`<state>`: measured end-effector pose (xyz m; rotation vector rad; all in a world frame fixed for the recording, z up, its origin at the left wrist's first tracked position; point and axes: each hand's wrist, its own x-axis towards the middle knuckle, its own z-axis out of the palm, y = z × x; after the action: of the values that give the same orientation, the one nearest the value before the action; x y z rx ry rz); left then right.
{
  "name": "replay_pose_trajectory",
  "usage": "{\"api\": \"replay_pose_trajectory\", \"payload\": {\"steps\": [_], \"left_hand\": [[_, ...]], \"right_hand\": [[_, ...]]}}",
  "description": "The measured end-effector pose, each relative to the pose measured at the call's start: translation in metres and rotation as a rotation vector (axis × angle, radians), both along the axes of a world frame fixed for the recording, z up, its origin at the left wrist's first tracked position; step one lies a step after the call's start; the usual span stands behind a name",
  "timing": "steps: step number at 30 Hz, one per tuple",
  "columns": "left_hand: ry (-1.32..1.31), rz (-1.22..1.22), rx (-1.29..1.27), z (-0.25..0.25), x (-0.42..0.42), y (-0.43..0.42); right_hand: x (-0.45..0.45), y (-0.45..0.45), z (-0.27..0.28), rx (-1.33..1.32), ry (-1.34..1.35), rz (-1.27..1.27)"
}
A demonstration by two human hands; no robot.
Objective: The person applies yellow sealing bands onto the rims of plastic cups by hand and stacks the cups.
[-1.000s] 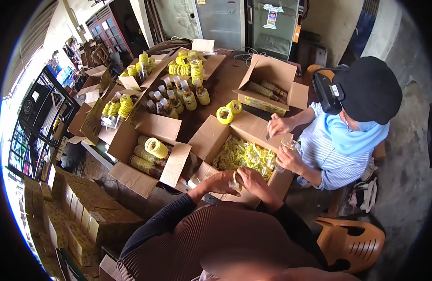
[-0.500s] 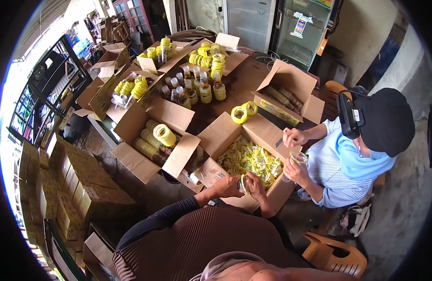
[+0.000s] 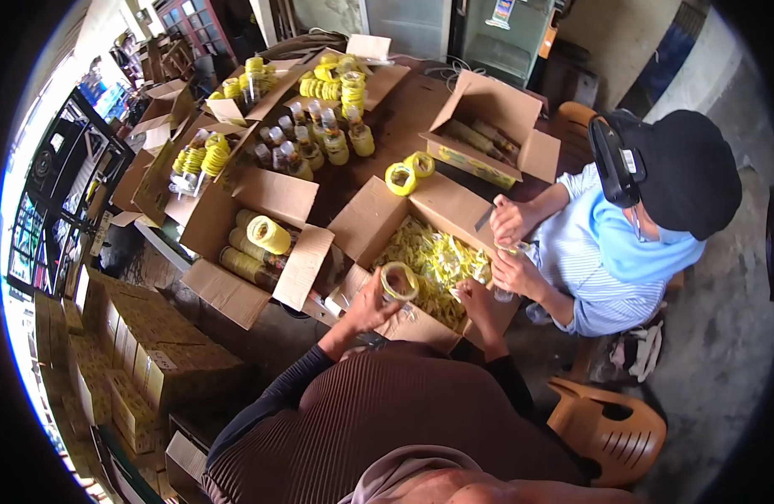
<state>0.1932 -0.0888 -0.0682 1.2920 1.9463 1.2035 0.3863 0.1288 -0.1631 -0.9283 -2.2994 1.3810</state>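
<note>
My left hand (image 3: 368, 307) is wrapped round the side of a clear round container with a yellow rim (image 3: 400, 281), its ring-shaped end tilted up toward me. To the right, my right hand (image 3: 478, 304) is closed in a pinch over the near right part of an open cardboard box (image 3: 439, 334). Whatever its fingertips hold is too small to make out. Under both hands the box is filled with a loose heap of yellow and whitish strips (image 3: 433, 260). Two yellow rings (image 3: 400, 178) rest at the box's far flap.
A co-worker (image 3: 630, 244) sits at the right, both hands at a small clear container. Another open box (image 3: 253, 244) holds yellow-ringed stacks. Several bottles with yellow rings (image 3: 337, 147) stand on the table (image 3: 404, 109). An orange chair (image 3: 605, 433) is behind right; stacked cartons (image 3: 169, 336) are left.
My hands have come apart: the left has moved left and up with the container, the right stays over the box. The co-worker's hands have come closer together. The view has shifted.
</note>
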Motion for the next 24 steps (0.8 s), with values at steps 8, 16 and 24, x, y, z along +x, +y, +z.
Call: {"api": "replay_pose_trajectory", "payload": {"steps": [8, 16, 24], "left_hand": [[0.255, 0.055, 0.046, 0.012, -0.002, 0.032], [0.402, -0.102, -0.026, 0.009, 0.018, 0.049], [0.077, -0.395, -0.357, 0.011, -0.005, 0.049]], "right_hand": [[-0.027, -0.014, 0.032, 0.433, 0.249, 0.004], [-0.036, -0.046, 0.101, 0.510, 0.136, 0.153], [-0.038, -0.045, 0.084, 0.543, 0.186, 0.329]]}}
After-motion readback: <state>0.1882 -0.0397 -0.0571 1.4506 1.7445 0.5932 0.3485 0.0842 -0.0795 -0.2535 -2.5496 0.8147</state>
